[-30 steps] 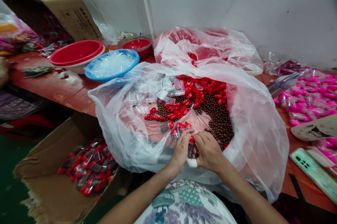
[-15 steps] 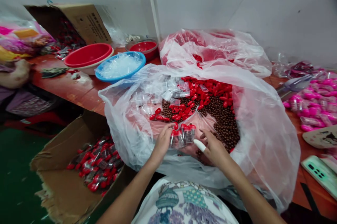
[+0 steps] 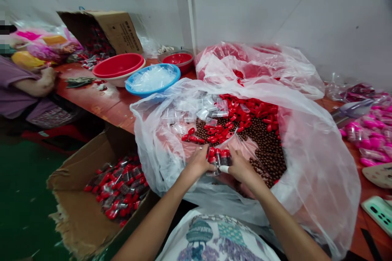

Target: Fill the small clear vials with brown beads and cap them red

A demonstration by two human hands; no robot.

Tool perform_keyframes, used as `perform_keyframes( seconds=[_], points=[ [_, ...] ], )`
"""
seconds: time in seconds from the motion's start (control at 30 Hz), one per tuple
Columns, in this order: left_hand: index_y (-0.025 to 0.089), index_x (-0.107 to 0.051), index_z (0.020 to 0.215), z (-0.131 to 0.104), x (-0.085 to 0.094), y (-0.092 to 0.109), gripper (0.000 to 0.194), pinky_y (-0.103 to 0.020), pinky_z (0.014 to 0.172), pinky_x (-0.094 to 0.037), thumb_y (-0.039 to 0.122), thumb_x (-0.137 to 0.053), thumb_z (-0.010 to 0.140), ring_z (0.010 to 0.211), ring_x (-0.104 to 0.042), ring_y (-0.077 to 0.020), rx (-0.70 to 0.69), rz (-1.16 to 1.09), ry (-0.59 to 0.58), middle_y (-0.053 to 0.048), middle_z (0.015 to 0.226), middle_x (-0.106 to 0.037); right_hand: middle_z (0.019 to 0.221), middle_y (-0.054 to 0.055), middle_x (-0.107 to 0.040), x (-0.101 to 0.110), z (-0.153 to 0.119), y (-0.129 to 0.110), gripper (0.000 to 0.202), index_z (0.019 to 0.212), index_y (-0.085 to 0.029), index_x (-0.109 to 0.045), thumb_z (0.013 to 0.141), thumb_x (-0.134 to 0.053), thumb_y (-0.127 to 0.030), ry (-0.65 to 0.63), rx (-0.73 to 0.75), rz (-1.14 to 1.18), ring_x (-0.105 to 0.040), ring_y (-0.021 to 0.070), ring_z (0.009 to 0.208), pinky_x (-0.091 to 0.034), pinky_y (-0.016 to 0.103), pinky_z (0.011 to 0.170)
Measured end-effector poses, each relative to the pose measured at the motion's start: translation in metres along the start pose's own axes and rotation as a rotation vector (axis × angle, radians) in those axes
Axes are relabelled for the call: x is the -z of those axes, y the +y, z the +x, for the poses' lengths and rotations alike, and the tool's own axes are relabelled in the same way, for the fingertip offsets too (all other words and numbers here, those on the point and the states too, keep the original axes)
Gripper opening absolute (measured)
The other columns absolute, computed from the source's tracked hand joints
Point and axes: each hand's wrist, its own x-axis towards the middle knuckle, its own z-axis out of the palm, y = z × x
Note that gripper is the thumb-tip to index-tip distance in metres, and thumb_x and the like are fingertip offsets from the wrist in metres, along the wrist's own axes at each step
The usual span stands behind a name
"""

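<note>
Several small clear containers with red caps (image 3: 219, 154) stand side by side between my hands at the front of a big clear plastic bag (image 3: 318, 150). My left hand (image 3: 199, 162) closes on their left side, and my right hand (image 3: 240, 165), with a white cover on one finger, presses on their right side. Behind them in the bag lie loose red caps (image 3: 254, 110), empty clear containers (image 3: 205, 108) and many brown beads (image 3: 269, 155).
Left of the bag are a blue basin (image 3: 153, 91) and a red basin (image 3: 118, 65). Below left, a cardboard box (image 3: 70, 195) holds filled containers. Pink containers (image 3: 376, 130) and a phone (image 3: 378, 212) lie right. Another person's arm (image 3: 39, 85) rests far left.
Both hands have come together and closed on the row of red-capped containers, which stood between them before. The whole view has shifted, so the scene sits further right and slightly lower.
</note>
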Motion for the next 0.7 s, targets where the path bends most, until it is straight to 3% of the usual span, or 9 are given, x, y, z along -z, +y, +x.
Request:
perform_keyframes(
  seconds=[0.13, 0.3, 0.5, 0.6, 0.7],
  points=[
    [0.023, -0.048, 0.114, 0.001, 0.004, 0.0, 0.079, -0.03, 0.077, -0.043, 0.035, -0.082, 0.044, 0.098, -0.056, -0.0261, -0.027, 0.111, 0.051, -0.007, 0.116, -0.04, 0.102, 0.005, -0.044, -0.006, 0.0, -0.001, 0.083, 0.137, -0.026, -0.034, 0.063, -0.07, -0.019, -0.011, 0.047, 0.12, -0.058, 0.0209, 0.089, -0.047, 0.033, 0.078],
    [0.022, -0.049, 0.105, -0.007, 0.001, 0.006, 0.06, -0.03, 0.08, -0.04, 0.034, -0.079, 0.054, 0.1, -0.054, -0.0253, -0.079, 0.167, 0.098, -0.004, 0.105, -0.054, 0.116, 0.006, -0.04, -0.013, 0.0, 0.001, 0.065, 0.127, -0.03, -0.049, 0.066, -0.065, -0.016, 0.044, 0.132, 0.203, -0.05, 0.0236, 0.11, -0.042, 0.039, 0.094],
    [0.023, -0.058, 0.097, -0.022, 0.005, 0.01, 0.028, -0.028, 0.075, -0.04, 0.034, -0.063, 0.072, 0.088, -0.058, -0.0214, -0.041, -0.093, 0.241, -0.003, 0.091, -0.064, 0.113, 0.006, -0.046, -0.012, 0.004, 0.003, 0.061, 0.126, -0.029, -0.051, 0.068, -0.055, -0.012, 0.06, 0.087, 0.258, -0.054, 0.023, 0.106, -0.043, 0.04, 0.092],
    [0.02, -0.061, 0.084, -0.03, 0.002, 0.004, 0.022, -0.025, 0.063, -0.039, 0.038, -0.062, 0.071, 0.069, -0.059, -0.0175, 0.002, -0.216, 0.192, 0.0, 0.073, -0.063, 0.108, 0.007, -0.05, -0.012, 0.0, 0.007, 0.06, 0.126, -0.025, -0.051, 0.067, -0.055, -0.015, 0.048, 0.066, 0.277, -0.057, 0.0222, 0.096, -0.046, 0.039, 0.085],
    [0.018, -0.06, 0.078, -0.034, -0.011, -0.005, 0.024, -0.024, 0.055, -0.038, 0.041, -0.063, 0.07, 0.059, -0.056, -0.0152, 0.051, -0.32, 0.116, 0.001, 0.064, -0.061, 0.111, 0.009, -0.054, -0.014, -0.006, 0.014, 0.061, 0.128, -0.022, -0.049, 0.067, -0.055, -0.018, 0.069, 0.069, 0.351, -0.057, 0.0233, 0.099, -0.047, 0.039, 0.085]
  ],
)
